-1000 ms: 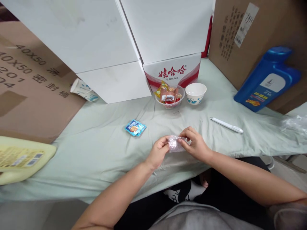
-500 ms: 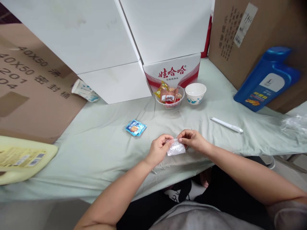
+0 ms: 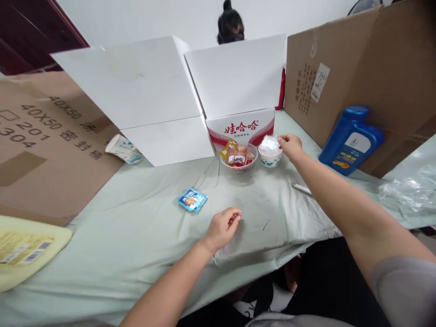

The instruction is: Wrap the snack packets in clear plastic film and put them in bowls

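Note:
My right hand (image 3: 290,145) is closed on the edge of a small clear plastic bag (image 3: 270,143), which sits at the mouth of a white paper cup (image 3: 271,161) with a blue leaf pattern. Next to that cup stands a clear plastic bowl (image 3: 242,169) of wrapped snacks, a gold one and a reddish-brown one among them. My left hand (image 3: 223,228) rests low over the cloth, fingers curled together, and nothing shows in them. Beyond it to the left lie blue snack packets (image 3: 192,200), overlapping.
White cartons (image 3: 163,145) rise behind the bowl. A tipped paper cup (image 3: 124,149) leans by the left brown box (image 3: 41,181). To the right are a white pen (image 3: 301,188), a blue bottle (image 3: 350,141) and crumpled plastic (image 3: 408,190). A person's head (image 3: 230,25) shows behind the cartons.
My right hand has carried the plastic bag forward from between both hands to the paper cup. The left hand has let go of the bag. The view has tilted up.

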`<state>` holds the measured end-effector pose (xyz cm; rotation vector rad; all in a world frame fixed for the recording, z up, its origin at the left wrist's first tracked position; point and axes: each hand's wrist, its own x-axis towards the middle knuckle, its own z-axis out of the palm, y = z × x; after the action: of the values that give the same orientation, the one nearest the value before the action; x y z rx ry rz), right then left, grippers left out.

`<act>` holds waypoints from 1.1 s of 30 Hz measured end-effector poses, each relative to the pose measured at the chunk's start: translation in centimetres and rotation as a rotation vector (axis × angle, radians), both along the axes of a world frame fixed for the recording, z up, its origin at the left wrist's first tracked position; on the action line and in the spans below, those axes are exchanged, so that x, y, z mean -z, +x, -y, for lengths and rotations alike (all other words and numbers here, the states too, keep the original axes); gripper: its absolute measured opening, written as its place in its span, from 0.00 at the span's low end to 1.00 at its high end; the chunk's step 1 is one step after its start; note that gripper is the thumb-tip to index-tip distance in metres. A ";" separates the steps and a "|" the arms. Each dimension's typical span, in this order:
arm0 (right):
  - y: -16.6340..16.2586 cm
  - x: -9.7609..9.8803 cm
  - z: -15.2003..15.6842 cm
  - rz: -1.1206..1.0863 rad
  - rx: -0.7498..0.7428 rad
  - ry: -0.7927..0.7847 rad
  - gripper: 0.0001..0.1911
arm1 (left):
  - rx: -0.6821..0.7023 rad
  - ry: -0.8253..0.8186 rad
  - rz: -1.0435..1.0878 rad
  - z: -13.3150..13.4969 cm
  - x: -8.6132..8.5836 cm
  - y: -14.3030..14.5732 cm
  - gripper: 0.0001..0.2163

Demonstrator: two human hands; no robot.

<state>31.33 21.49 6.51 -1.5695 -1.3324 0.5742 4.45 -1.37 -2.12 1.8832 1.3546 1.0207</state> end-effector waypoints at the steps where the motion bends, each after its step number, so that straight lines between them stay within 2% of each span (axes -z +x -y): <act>1: 0.3 0.0 -0.6 0.041 0.017 -0.021 0.08 | 0.042 0.055 -0.079 0.1 0.0 -0.1 0.06; 4: 1.6 0.5 0.1 0.127 0.043 -0.053 0.07 | 0.103 0.165 -0.240 0.1 -0.5 -0.7 0.09; 7: 3.6 1.4 3.0 0.197 0.020 -0.069 0.11 | 0.037 0.231 -0.317 -0.6 -1.4 -1.9 0.10; 9: 5.3 2.2 5.4 0.325 -0.035 -0.142 0.13 | -0.101 0.271 -0.376 -1.4 -2.2 -3.4 0.11; 11: 7.0 3.3 7.6 0.507 -0.117 -0.271 0.17 | -0.314 0.262 -0.464 -2.4 -2.7 -5.5 0.12; 14: 8.8 5.2 10.1 0.739 -0.217 -0.342 0.22 | -0.629 0.088 -0.598 -3.7 -3.0 -8.7 0.12; 15: 9.1 5.7 10.6 0.805 -0.229 -0.357 0.23 | -0.686 0.022 -0.622 -4.1 -2.8 -9.6 0.12; 17: 9.4 6.5 11.3 0.915 -0.242 -0.397 0.21 | -0.715 -0.060 -0.639 -4.6 -2.4 -10.7 0.12; 21: 8.6 6.7 11.8 1.017 -0.251 -0.430 0.13 | -0.614 -0.063 -0.638 -4.8 -1.6 -10.4 0.13; 24: 6.9 6.6 12.4 1.036 -0.278 -0.317 0.12 | -0.465 -0.037 -0.633 -4.1 -1.3 -8.0 0.14; 29: 2.5 6.3 14.4 0.868 -0.457 -0.112 0.12 | -0.075 0.090 -0.576 -2.1 -0.7 -3.0 0.26; 33: -0.3 6.4 15.6 0.746 -0.612 -0.023 0.11 | 0.028 0.144 -0.570 -1.6 -0.5 -1.9 0.31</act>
<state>31.00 5.93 0.15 -1.4310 -2.4185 0.3594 2.58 0.18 -1.63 2.4120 1.5836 0.5939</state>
